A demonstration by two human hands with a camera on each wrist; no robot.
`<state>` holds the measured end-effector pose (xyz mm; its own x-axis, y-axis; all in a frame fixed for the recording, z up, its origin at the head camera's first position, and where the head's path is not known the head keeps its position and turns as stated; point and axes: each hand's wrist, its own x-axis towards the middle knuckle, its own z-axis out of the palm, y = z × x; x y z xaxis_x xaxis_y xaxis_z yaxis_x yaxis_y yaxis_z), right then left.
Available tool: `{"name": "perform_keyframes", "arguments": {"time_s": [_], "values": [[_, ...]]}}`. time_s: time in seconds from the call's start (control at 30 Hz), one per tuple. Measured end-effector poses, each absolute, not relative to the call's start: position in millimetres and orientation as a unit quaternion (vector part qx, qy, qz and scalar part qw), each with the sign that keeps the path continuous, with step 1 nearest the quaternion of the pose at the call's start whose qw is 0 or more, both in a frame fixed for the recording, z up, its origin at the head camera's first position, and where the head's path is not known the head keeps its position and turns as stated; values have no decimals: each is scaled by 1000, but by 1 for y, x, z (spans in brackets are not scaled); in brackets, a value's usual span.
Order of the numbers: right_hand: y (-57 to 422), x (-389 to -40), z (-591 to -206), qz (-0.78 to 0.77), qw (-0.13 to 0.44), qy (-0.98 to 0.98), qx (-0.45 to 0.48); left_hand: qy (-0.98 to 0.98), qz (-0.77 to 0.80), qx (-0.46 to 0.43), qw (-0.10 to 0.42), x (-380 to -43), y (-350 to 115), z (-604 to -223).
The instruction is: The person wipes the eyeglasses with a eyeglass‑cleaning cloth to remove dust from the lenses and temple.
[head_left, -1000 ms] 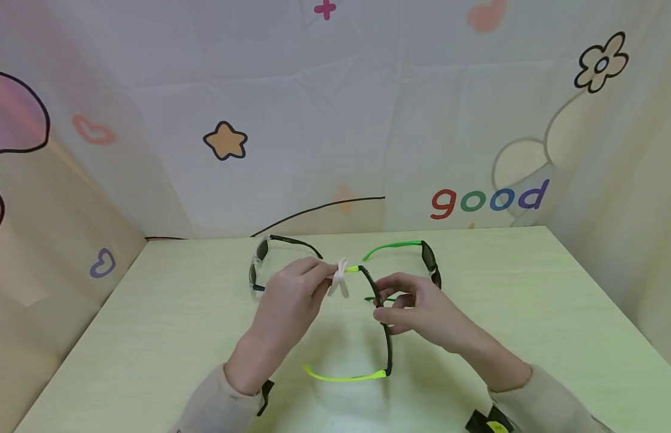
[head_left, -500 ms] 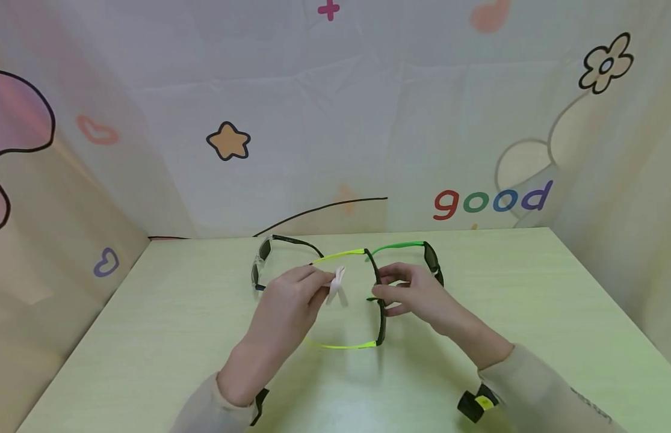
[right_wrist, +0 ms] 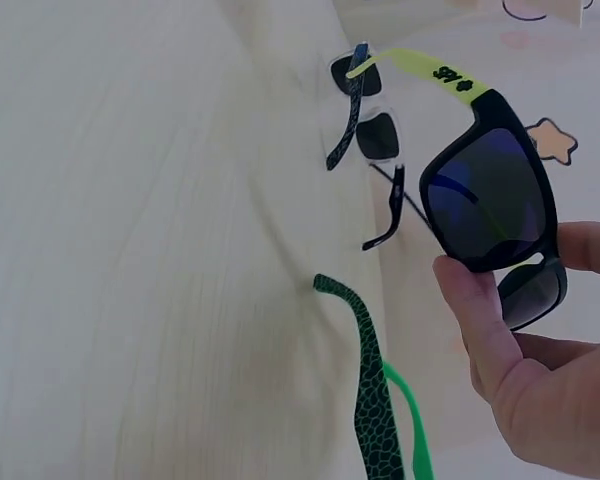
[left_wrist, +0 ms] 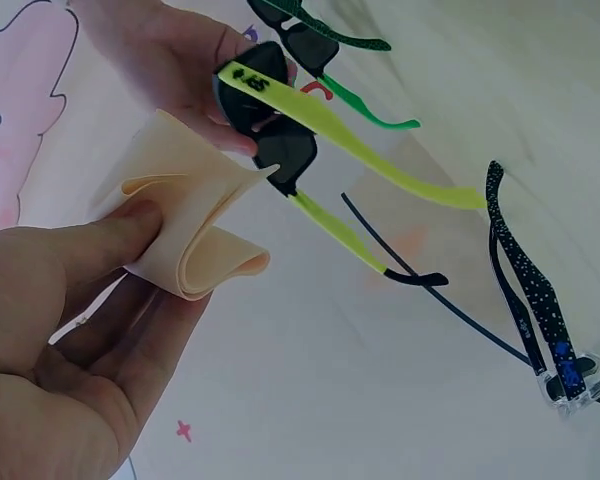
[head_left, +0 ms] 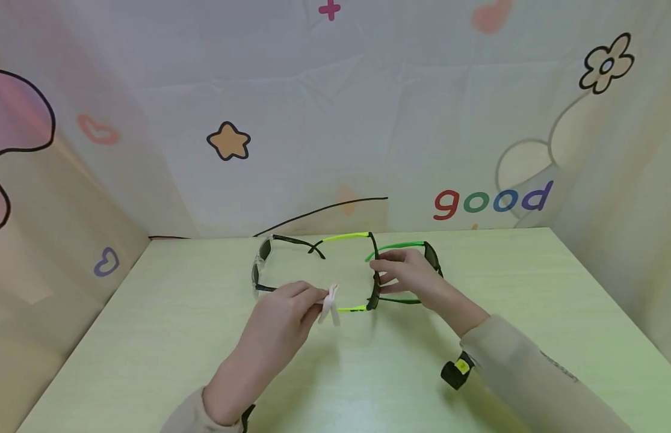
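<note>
Pale wood-grain bench [head_left: 124,349], backed by a white curtain [head_left: 335,120] printed with a star [head_left: 228,141], a flower [head_left: 606,64] and the word "good" [head_left: 492,200]. Yellow glasses [right_wrist: 490,195], black-fronted with dark lenses, are grasped by the right hand [head_left: 416,279] at the middle of the front; the thumb is placed on one face, the fingers on the other. Both yellow arms are unfolded and pointed leftward; whether the bench is touched cannot be told. Cloth [left_wrist: 195,200], pale and folded over on itself, is pinched between thumb and fingers of the left hand [head_left: 275,328], near the closer yellow arm; contact between them cannot be confirmed. Clear glasses [head_left: 265,249], dark-lensed, are seen at the rear left of the bench, arms unfolded toward the right. Green glasses [head_left: 400,245] are seen at the rear right, partly hidden by the right hand, arms unfolded toward the left. Yellow glasses are positioned between these two pairs.
</note>
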<state>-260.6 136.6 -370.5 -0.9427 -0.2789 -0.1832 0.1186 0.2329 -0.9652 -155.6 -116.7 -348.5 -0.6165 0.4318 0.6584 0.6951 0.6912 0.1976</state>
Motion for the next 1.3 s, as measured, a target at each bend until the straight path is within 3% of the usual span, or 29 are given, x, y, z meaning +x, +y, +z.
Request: {"name": "perform_keyframes", "arguments": {"time_s": [0.9,1.3], "values": [[120,-298,-399,-632,222,743,16,-891,-211,-316,251,-147,-124,-358],[115,-299,-401,-613,219,759,17,-894,-208,-313,245,-143,-128,-359]]}}
